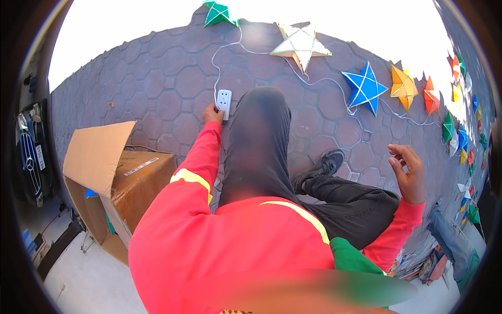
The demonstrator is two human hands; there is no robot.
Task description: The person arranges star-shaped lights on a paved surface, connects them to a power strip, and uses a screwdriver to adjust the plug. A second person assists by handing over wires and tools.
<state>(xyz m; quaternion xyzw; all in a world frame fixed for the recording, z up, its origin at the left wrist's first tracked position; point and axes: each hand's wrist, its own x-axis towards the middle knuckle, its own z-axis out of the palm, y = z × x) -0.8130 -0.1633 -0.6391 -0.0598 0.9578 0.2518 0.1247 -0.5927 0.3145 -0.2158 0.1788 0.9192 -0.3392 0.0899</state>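
Observation:
On the paving ahead lies a white power strip (225, 97). My left hand (213, 113) is closed at its near left side, with the fingertips against the strip. A thin white cord (214, 65) runs down into these fingers, which hide its end. That cord leads away to a string of star lanterns: green (218, 14), white (300, 46), blue (365, 89), yellow (403, 88) and red (431, 96). My right hand (409, 171) hangs in the air on the right, fingers apart and slightly bent, holding nothing.
An open cardboard box (141, 180) stands at my left, with bits of blue and green inside. More small coloured lanterns (463, 138) line the far right. A dark car (34, 157) is at the left edge. Another person's jeans-clad leg (449, 240) shows at lower right.

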